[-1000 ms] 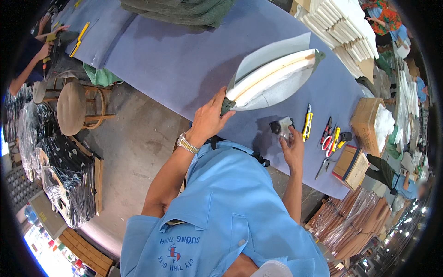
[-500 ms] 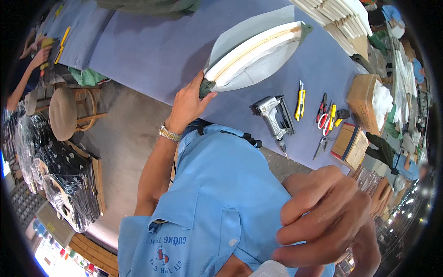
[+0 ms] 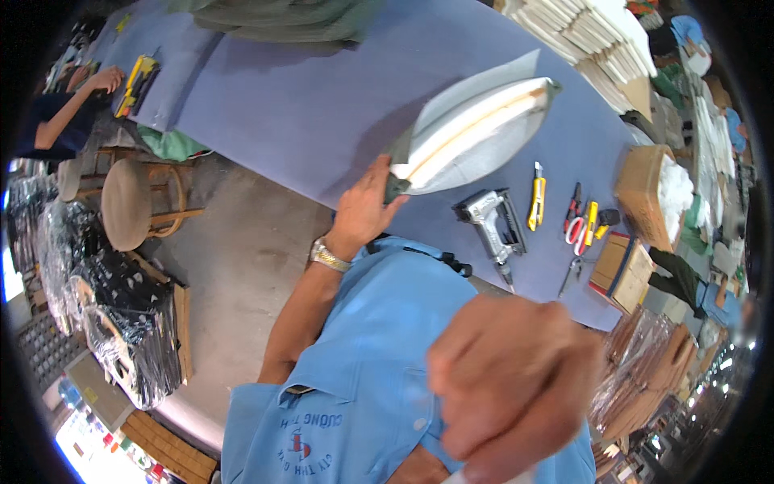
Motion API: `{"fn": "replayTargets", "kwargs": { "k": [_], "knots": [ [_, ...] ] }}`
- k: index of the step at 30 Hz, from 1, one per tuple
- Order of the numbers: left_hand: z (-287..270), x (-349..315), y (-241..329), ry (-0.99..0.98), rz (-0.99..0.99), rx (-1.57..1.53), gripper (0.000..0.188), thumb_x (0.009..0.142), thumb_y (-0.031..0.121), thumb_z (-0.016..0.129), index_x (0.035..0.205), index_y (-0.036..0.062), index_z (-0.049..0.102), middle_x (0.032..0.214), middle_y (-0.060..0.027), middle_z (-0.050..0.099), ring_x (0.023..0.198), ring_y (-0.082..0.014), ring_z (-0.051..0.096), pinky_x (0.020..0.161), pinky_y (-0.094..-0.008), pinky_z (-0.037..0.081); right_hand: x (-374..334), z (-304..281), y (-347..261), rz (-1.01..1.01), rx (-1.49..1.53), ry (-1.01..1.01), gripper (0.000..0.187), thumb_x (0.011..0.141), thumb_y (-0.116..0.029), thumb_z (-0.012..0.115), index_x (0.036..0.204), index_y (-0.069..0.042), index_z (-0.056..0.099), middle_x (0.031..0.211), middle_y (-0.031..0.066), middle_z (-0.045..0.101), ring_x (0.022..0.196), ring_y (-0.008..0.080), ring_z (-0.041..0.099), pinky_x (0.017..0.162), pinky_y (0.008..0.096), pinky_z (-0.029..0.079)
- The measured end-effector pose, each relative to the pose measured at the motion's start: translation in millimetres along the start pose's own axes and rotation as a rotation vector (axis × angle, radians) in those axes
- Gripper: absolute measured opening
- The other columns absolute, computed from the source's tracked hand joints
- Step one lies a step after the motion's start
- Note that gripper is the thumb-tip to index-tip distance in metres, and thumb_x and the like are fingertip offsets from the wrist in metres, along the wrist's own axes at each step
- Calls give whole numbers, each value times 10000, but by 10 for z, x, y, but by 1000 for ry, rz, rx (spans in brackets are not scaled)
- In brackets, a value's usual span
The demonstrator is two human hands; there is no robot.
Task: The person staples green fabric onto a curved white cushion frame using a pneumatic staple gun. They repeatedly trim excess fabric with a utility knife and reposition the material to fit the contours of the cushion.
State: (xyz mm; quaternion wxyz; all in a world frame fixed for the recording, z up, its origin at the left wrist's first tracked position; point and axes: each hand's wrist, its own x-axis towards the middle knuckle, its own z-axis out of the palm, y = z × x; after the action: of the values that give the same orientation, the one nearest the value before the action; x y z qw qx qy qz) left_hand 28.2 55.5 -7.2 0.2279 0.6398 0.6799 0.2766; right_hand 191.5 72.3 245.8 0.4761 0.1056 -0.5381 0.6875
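An upholstered seat panel [image 3: 476, 141] stands tilted on the blue-grey table. It has a curved wooden strip, white padding, a thin grey backing sheet and dark green fabric at both ends. My left hand [image 3: 363, 211], with a watch at the wrist, grips its near left corner, thumb in front and the other fingers partly behind. My right hand [image 3: 512, 379] is large and blurred close to the camera, in front of my blue shirt. Its fingers are curled in, and whatever they hold, if anything, is hidden. A sliver of something white shows beside it at the lower edge.
On the table [image 3: 298, 105] lie a staple gun [image 3: 493, 226], a yellow cutter knife [image 3: 537, 198], red-handled scissors [image 3: 576, 230] and pliers [image 3: 571, 276]. A cardboard box [image 3: 645, 194] holds white stuffing. Dark green fabric [image 3: 282, 18] lies at the far edge. Another person's hand [image 3: 105, 79] is at far left.
My right hand has moved left and its fingers look more tightly curled. The table and everything on it have shifted right and down in view. My left hand keeps hold of the seat panel.
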Motion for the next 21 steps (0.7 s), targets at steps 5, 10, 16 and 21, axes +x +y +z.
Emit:
{"fn": "replayTargets", "kwargs": {
  "k": [5,10,16,21],
  "knots": [
    [46,12,37,-28,-5,11,813,894,325,799,1523,-30,425,1376,-286,624,1195,-440,656,991,-474,550,74,-335,34,-10,70,-445,176,864,-164,804,814,-12,732,669,113,686,509,204,612,406,317,435],
    [12,-56,18,7,-5,-11,835,888,337,805,1533,-22,415,1392,-287,614,1218,-441,642,992,-475,548,-157,181,340,-185,42,248,259,888,-245,787,762,-24,740,692,77,717,534,201,640,496,339,489],
    [177,-35,53,-10,58,55,867,884,358,810,1555,0,393,1444,-283,578,1247,-431,630,989,-468,550,185,-141,139,4,-14,-439,228,912,-230,757,821,-22,764,723,68,728,596,156,652,490,318,486],
    [210,-83,55,-5,64,12,910,867,358,822,1576,11,370,1444,-285,579,1251,-421,635,993,-466,548,137,-52,-111,28,-116,-198,322,975,-288,699,807,-17,745,730,98,731,549,159,636,459,304,464]
  ]
}}
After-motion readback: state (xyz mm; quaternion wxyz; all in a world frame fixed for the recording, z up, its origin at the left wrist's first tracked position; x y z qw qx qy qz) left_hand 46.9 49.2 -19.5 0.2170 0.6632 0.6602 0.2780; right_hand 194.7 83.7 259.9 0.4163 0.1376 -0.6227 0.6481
